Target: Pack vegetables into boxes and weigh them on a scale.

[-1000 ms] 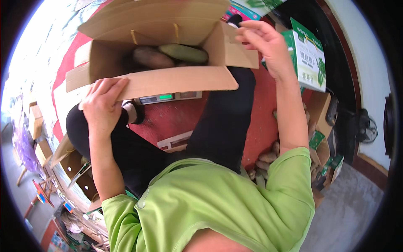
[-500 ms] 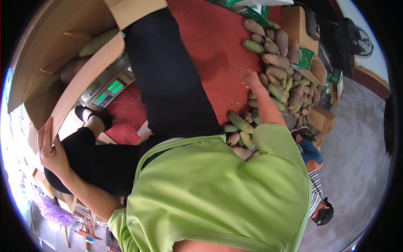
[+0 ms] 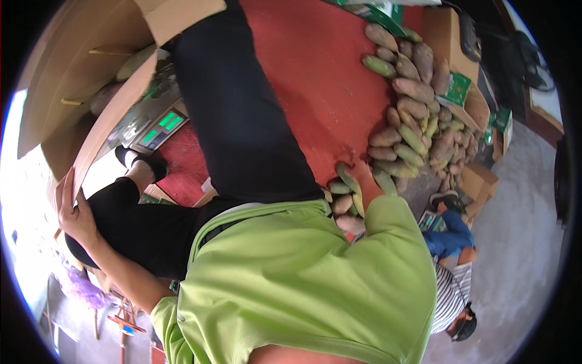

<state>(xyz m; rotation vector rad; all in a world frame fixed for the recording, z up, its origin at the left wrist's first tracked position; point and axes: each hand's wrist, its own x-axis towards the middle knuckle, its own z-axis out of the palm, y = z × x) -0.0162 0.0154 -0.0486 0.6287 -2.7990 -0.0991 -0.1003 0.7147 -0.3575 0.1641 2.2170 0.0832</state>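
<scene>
My left hand [image 3: 73, 209] grips the side edge of an open cardboard box [image 3: 79, 103] at the far left; the box holds oblong green and brown fruits [image 3: 136, 60]. My right arm reaches down past my green sleeve into a pile of the same fruits [image 3: 412, 121] on a red mat [image 3: 315, 73]. My right hand [image 3: 362, 181] lies low among the nearest fruits. It is largely hidden, and its fingers cannot be made out. My black-trousered legs lie between the box and the pile.
A weighing scale with a green display [image 3: 160, 127] sits under the box. More cardboard boxes [image 3: 448, 42] stand past the pile at the right. Another person [image 3: 451, 273] in blue and stripes crouches at the lower right on the grey floor. A fan [image 3: 533, 67] stands at the far right.
My right hand left the box flap and went down to the fruit pile on the right. The view swung that way too. My left hand stays on the box.
</scene>
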